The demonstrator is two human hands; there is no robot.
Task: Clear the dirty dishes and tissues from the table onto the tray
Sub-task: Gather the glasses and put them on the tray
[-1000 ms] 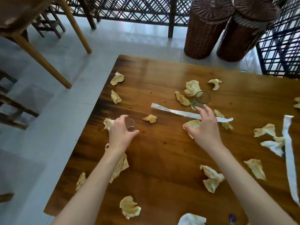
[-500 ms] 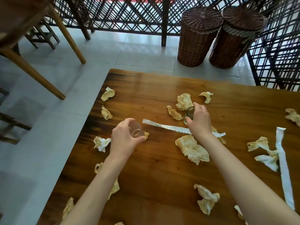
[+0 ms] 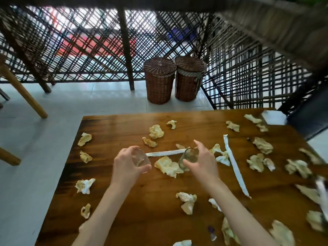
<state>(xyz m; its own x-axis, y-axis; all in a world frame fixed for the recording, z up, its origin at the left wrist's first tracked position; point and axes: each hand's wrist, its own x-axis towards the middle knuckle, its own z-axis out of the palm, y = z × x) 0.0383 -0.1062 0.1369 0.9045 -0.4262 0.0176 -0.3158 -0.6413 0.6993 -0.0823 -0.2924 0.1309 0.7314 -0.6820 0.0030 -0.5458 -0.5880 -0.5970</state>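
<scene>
Both glasses are now lifted: our left hand [image 3: 128, 167] grips the small glass [image 3: 141, 159], our right hand [image 3: 202, 165] the taller glass [image 3: 189, 157], seemingly clear of the table [image 3: 150, 201]; tray unseen.

A: so what's the count?
B: two small glasses, one [image 3: 141, 159] and another [image 3: 190, 157]. Two long paper strips [image 3: 166, 153] [image 3: 234, 164]. Two wicker baskets [image 3: 159, 79] [image 3: 189, 78].
A: and the tissues [image 3: 168, 166]?
B: over twenty crumpled ones across the table [image 3: 156, 210].

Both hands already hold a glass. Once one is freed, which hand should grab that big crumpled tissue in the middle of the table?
Probably the right hand: the big crumpled tissue lies just beside the glass it grips. The left hand, holding the other glass, sits farther off.
</scene>
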